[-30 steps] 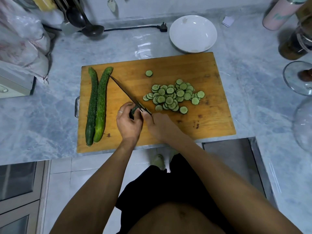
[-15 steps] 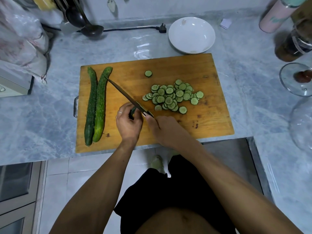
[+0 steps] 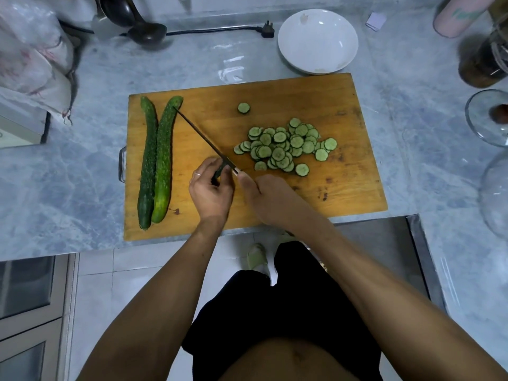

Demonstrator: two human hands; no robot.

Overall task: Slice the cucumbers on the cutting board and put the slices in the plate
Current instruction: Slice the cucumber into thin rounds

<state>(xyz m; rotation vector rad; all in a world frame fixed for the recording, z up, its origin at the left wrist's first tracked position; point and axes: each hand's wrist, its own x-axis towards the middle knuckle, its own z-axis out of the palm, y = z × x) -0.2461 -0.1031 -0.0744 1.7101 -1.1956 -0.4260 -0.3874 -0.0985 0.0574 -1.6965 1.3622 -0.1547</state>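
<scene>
Two whole cucumbers (image 3: 155, 160) wait at the cutting board's (image 3: 357, 193) left edge, clear of the blade, while left hand (image 3: 210, 188) fingers pinch a stub steady beside the knife (image 3: 203, 138) gripped by the right hand (image 3: 270, 199), slices (image 3: 286, 147) piled rightward near the plate (image 3: 318, 41).

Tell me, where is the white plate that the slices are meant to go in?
In the head view the white plate sits on the marble counter just beyond the far right corner of the cutting board, with a black plug to its left.
</scene>
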